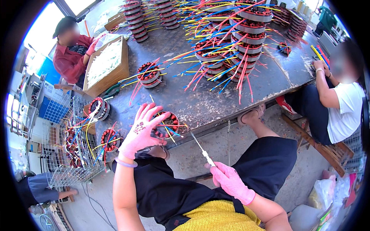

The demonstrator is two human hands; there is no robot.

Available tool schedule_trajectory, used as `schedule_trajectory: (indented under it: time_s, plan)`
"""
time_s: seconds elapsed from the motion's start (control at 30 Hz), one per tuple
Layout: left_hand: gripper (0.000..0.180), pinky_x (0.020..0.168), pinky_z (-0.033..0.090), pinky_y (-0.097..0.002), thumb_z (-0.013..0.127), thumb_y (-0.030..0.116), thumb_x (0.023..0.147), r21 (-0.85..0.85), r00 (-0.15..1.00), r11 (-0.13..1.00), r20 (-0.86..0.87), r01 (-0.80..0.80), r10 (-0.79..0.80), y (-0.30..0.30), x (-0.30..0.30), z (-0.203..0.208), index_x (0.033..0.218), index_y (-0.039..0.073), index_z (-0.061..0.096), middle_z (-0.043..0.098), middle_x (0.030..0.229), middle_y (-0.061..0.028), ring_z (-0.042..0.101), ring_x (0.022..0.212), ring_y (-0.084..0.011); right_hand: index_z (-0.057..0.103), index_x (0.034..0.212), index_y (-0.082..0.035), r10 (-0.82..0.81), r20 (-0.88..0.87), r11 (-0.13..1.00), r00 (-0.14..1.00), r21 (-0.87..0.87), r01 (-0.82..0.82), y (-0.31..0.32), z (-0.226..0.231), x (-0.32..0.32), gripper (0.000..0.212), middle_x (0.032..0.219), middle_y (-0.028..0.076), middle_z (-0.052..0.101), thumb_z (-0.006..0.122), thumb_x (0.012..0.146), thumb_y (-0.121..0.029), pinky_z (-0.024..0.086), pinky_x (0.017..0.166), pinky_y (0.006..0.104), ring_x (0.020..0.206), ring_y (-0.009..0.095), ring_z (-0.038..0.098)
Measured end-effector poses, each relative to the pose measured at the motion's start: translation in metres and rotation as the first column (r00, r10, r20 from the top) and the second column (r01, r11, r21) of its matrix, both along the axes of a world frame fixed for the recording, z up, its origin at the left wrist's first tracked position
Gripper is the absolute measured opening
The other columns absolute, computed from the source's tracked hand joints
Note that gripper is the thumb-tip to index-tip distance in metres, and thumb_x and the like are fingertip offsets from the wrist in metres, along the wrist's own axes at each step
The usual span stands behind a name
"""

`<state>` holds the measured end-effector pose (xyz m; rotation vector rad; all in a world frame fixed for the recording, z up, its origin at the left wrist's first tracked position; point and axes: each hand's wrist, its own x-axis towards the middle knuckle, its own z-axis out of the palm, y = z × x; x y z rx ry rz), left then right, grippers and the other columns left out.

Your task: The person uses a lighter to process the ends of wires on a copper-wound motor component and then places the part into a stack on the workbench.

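My left hand (138, 131), in a pink glove, spans the left side of a ring-shaped motor stator (172, 120) at the table's near edge. Its fingers reach over the top and the thumb lies at the lower side. Red windings line this stator, and yellow, blue and white wire leads stick out of it. My right hand (232, 182), also gloved in pink, is closed round a thin tool with a white handle (207, 157) and a slender metal shaft. The shaft points up and left, its tip close to the stator's right side.
More stators (110, 140) sit left of my hands, beside a wire basket (73, 169). Tall stator stacks (246, 38) with splayed leads fill the far table (189, 92). A cardboard box (124, 63) holds white pieces. Two co-workers sit at the left (69, 57) and right (343, 104).
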<state>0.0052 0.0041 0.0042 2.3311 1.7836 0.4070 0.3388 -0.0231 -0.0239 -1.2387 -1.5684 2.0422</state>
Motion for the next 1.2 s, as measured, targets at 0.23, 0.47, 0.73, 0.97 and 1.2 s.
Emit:
schedule_trajectory:
  time_s: [0.23, 0.47, 0.73, 0.97, 1.2]
  plan:
    - [0.098, 0.121, 0.020, -0.0546, 0.091, 0.034, 0.045, 0.007, 0.999, 1.000, -0.050, -0.016, 0.017, 0.000, 0.002, 0.007, 0.137, 0.022, 0.058, 0.051, 0.136, -0.0093, 0.034, 0.141, -0.0382, 0.060, 0.124, -0.001, -0.006, -0.025, 0.998, 1.000, -0.058, 0.004, 0.003, 0.000, -0.003, 0.034, 0.066, 0.003, 0.050, 0.048, 0.103, -0.024, 0.043, 0.057, 0.0280, 0.057, 0.009, 0.051]
    - [0.097, 0.122, 0.020, -0.0539, 0.090, 0.033, 0.044, 0.051, 0.999, 0.999, -0.047, 0.009, -0.007, 0.003, 0.001, 0.006, 0.136, 0.025, 0.059, 0.053, 0.134, -0.0083, 0.039, 0.138, -0.0364, 0.061, 0.125, 0.000, -0.038, -0.030, 0.994, 0.999, -0.106, 0.034, 0.004, 0.007, -0.004, 0.034, 0.070, -0.001, 0.050, 0.050, 0.103, -0.023, 0.042, 0.058, 0.0256, 0.061, 0.006, 0.047]
    - [0.095, 0.121, 0.021, -0.0531, 0.090, 0.035, 0.043, 0.034, 1.000, 0.999, -0.030, 0.005, -0.004, 0.004, 0.000, 0.006, 0.133, 0.026, 0.062, 0.055, 0.129, -0.0089, 0.041, 0.135, -0.0369, 0.061, 0.125, 0.000, -0.028, -0.007, 0.996, 1.000, -0.080, 0.027, 0.004, 0.006, -0.004, 0.033, 0.070, 0.000, 0.050, 0.050, 0.103, -0.022, 0.042, 0.058, 0.0260, 0.060, 0.006, 0.048]
    - [0.097, 0.121, 0.020, -0.0545, 0.091, 0.037, 0.045, 0.026, 0.999, 1.000, -0.053, 0.008, -0.007, 0.003, -0.002, 0.003, 0.136, 0.023, 0.060, 0.053, 0.133, -0.0083, 0.039, 0.137, -0.0367, 0.060, 0.126, 0.000, -0.018, -0.043, 0.995, 0.999, -0.099, 0.014, -0.004, 0.001, 0.002, 0.034, 0.067, 0.003, 0.052, 0.050, 0.102, -0.023, 0.043, 0.057, 0.0271, 0.059, 0.008, 0.050]
    - [0.098, 0.122, 0.020, -0.0537, 0.090, 0.035, 0.047, 0.005, 1.000, 1.000, 0.009, 0.027, -0.027, 0.004, -0.001, -0.003, 0.137, 0.019, 0.058, 0.054, 0.134, -0.0091, 0.042, 0.135, -0.0346, 0.059, 0.124, 0.001, 0.028, -0.008, 0.991, 1.000, -0.129, -0.029, -0.011, 0.003, 0.006, 0.035, 0.065, 0.002, 0.053, 0.050, 0.102, -0.025, 0.042, 0.056, 0.0284, 0.057, 0.009, 0.050]
